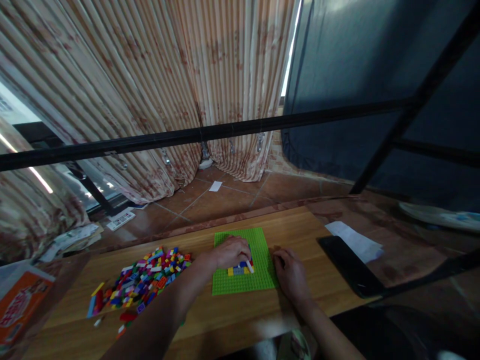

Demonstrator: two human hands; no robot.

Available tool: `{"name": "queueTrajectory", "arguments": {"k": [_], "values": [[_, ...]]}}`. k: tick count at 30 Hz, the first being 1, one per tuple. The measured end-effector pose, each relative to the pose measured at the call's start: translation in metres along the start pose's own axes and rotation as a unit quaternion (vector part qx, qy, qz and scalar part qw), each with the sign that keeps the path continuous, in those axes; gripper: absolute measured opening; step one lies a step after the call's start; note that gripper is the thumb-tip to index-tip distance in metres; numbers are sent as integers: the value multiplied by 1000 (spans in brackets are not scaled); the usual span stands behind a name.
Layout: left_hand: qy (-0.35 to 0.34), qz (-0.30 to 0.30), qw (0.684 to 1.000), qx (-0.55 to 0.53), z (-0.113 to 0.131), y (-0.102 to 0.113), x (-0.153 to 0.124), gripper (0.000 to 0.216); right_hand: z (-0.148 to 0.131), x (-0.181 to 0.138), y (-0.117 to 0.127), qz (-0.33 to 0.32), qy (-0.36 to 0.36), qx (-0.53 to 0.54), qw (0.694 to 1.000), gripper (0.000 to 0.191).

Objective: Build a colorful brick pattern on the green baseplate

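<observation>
A green studded baseplate [264,280] lies on the wooden table. Over its middle is my left hand [233,251], palm down, with its fingers closed at a white toy brick [250,267]. Next to the fingertips, blue, yellow and grey bricks [238,271] form a small cluster on the plate; the hand covers part of it. My right hand [291,274] rests at the plate's right edge with its fingers curled in, and no brick shows in it. Left of the plate spreads a pile of loose multicoloured toy bricks [150,275], partly behind my left forearm.
A black phone-like slab [350,265] lies at the table's right end, beside white paper [354,240]. An orange and white box [24,305] stands at far left. A black metal bar [225,131] crosses beyond the table, before the patterned curtains [150,75].
</observation>
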State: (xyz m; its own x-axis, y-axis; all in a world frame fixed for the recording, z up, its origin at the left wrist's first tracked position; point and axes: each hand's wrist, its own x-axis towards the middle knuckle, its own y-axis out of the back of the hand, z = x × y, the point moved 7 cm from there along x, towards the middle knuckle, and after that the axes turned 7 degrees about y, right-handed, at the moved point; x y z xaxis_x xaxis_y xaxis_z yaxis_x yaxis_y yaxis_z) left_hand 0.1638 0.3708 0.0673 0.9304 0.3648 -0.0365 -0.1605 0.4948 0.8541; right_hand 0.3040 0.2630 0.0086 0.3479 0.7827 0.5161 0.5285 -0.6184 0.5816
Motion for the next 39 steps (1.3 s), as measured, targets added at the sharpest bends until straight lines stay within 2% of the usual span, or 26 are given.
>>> {"name": "queueTrajectory", "arguments": {"k": [9,15,27,34,39], "values": [[-7,-6,1000,19,-3,-5,10,29,2,-1,-1,4,5,0,1000,23],[-14,-15,999,39,1,-14,7,33,4,-1,-3,3,10,0,1000,23],[-52,-15,987,149,16,-15,-13,15,5,-2,-5,6,1,-1,1000,24],[-28,45,987,150,22,-23,-26,8,3,-1,-3,10,-5,-2,1000,23],[-8,75,987,141,21,-35,-30,13,5,-2,-5,14,-8,3,1000,23]]}}
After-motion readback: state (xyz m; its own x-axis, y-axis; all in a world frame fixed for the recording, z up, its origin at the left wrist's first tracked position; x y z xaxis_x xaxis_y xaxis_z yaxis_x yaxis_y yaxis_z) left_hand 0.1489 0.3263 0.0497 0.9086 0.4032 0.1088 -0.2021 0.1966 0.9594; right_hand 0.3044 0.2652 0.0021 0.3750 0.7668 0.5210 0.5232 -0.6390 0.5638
